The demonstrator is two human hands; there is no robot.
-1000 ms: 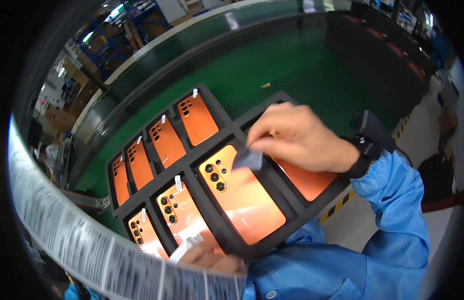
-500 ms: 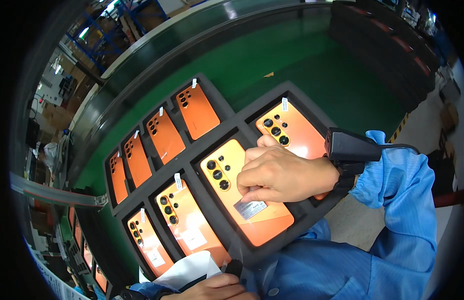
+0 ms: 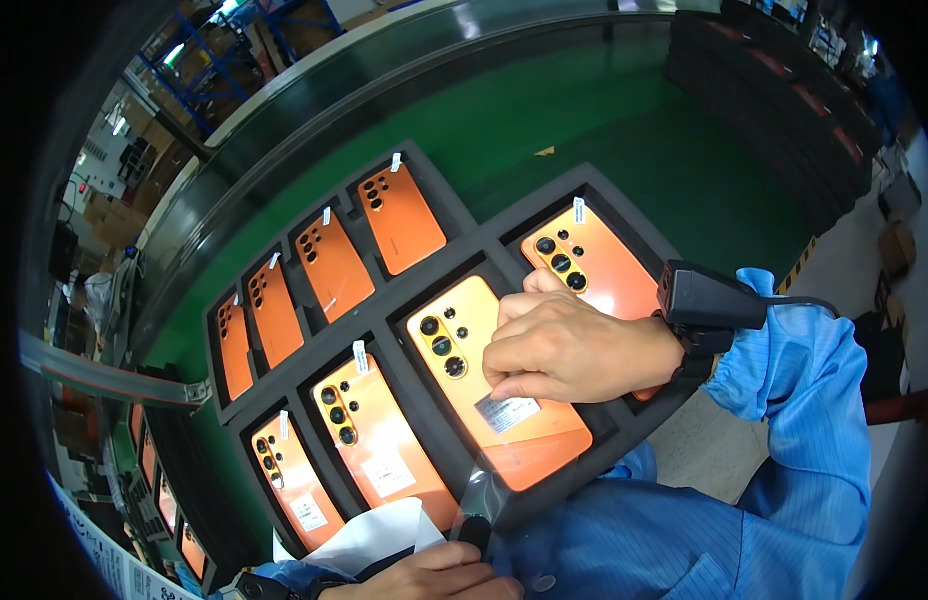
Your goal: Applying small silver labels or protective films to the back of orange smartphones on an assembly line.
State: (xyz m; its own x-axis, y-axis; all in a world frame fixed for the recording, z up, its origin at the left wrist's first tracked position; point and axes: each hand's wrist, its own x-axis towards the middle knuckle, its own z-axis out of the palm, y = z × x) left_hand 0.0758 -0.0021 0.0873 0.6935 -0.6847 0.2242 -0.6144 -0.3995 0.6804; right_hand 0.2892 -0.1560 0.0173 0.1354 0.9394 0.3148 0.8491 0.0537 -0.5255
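Note:
An orange-yellow phone (image 3: 454,300) lies back up in a slot of a dark foam tray (image 3: 384,315). A silver printed label (image 3: 511,414) is on its lower back. My right hand (image 3: 574,345) is closed over the phone, thumb and fingertips pinched at the label's upper edge. At the lower edge my left hand (image 3: 434,575) is closed beside a white sheet (image 3: 369,535), apparently gripping it; part of the hand is cut off. A black tip (image 3: 475,531) shows by its fingers. Clear film (image 3: 487,490) glints over the tray's near edge.
Other orange phones, such as the near one (image 3: 384,430), fill the tray slots, some with white labels and small tabs. Below the tray is a green conveyor surface (image 3: 594,130). Stacked dark trays (image 3: 774,100) stand at the far right; more phones (image 3: 166,500) lie at far left.
The view has shifted slightly. My right hand stays at the silver label on the same phone. Clear film shows more plainly near my left hand.

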